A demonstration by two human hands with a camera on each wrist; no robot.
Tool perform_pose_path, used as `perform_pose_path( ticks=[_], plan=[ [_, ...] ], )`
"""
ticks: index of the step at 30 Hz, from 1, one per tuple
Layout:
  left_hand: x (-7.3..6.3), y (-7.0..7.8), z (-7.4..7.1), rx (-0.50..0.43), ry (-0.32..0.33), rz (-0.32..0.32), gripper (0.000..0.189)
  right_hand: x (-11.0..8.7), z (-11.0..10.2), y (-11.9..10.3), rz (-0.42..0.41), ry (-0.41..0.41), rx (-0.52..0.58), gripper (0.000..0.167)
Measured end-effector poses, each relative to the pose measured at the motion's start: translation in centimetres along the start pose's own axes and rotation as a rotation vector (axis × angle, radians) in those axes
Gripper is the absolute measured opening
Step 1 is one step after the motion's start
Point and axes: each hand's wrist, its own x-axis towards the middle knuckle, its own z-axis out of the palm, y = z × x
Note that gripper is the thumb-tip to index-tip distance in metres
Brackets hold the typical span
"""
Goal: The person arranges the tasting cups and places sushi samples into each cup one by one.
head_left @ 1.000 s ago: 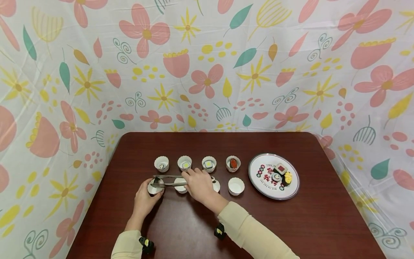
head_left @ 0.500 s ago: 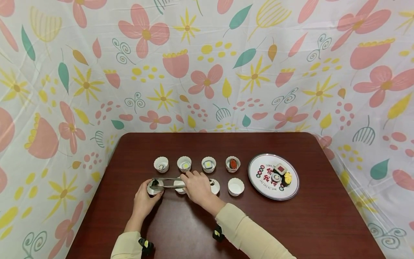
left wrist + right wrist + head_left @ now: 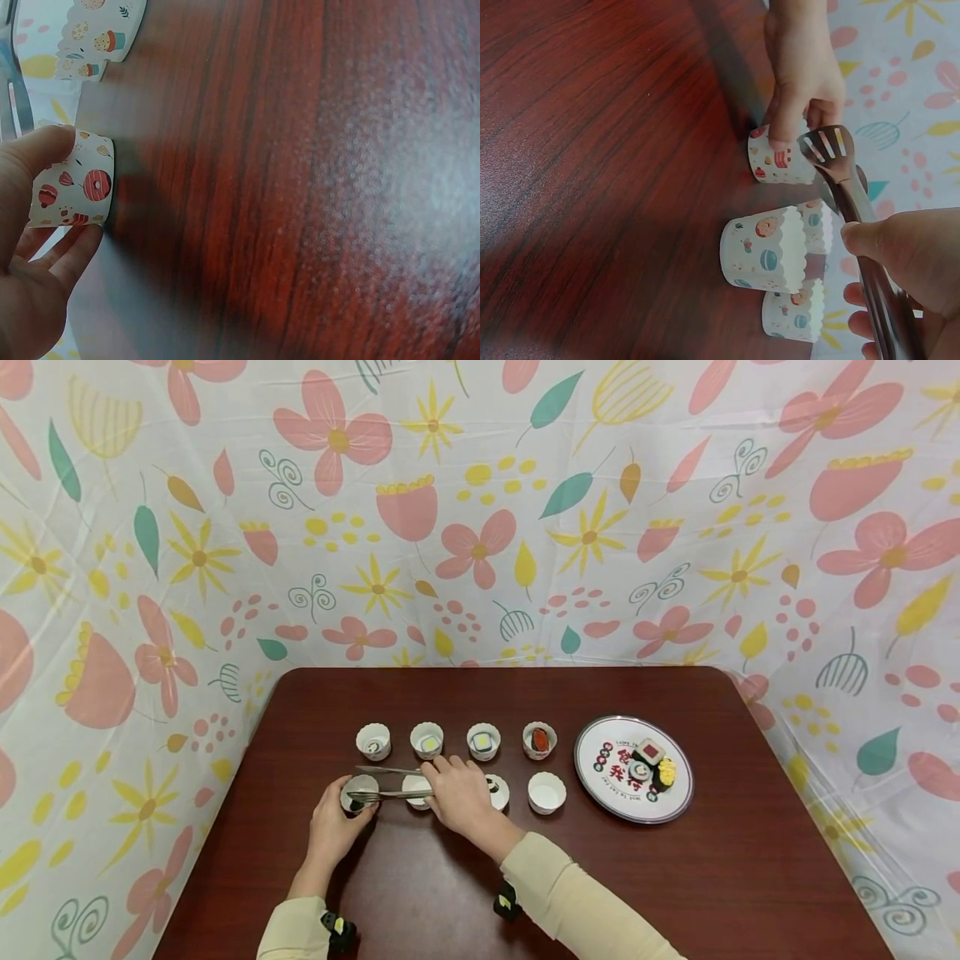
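Note:
My left hand (image 3: 335,827) grips a white paper baking cup (image 3: 82,191) at the near left of the table, thumb and fingers on opposite sides of its wall. The cup has cake and doughnut prints. Inside it sits a dark piece (image 3: 356,807), partly covered, its kind hard to tell. My right hand (image 3: 467,797) holds metal serving tongs (image 3: 401,794) that reach left over this cup. Their two arms stand apart. In the right wrist view the slotted end of the tongs (image 3: 829,148) is near the cup's rim, and nothing shows between the arms.
Behind is a row of cups, including one with a white swirl piece (image 3: 373,745) and one with orange-red topping (image 3: 540,740). Further cups (image 3: 547,793) stand along the near row. A white oval plate (image 3: 600,793) with several sushi pieces lies right.
The tongs' arms have spread apart, and the dark piece that was between them now lies lower in the cup. My left hand keeps its hold on the cup.

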Motion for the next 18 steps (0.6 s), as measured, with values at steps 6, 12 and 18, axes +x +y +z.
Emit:
perform_pose_path(
  ticks=[6,12,18],
  plan=[
    [0.0,0.0,0.1,0.0,0.038,0.023,0.066,-0.5,-0.3,0.4,-0.003,0.017,0.003,0.04],
    [0.1,0.0,0.1,-0.001,0.043,0.025,0.065,-1.2,-0.6,1.3,-0.014,0.057,0.004,0.04],
    [0.1,0.0,0.0,0.005,0.023,0.022,0.067,-2.0,-1.1,2.7,-0.001,0.087,0.027,0.042]
  ],
)
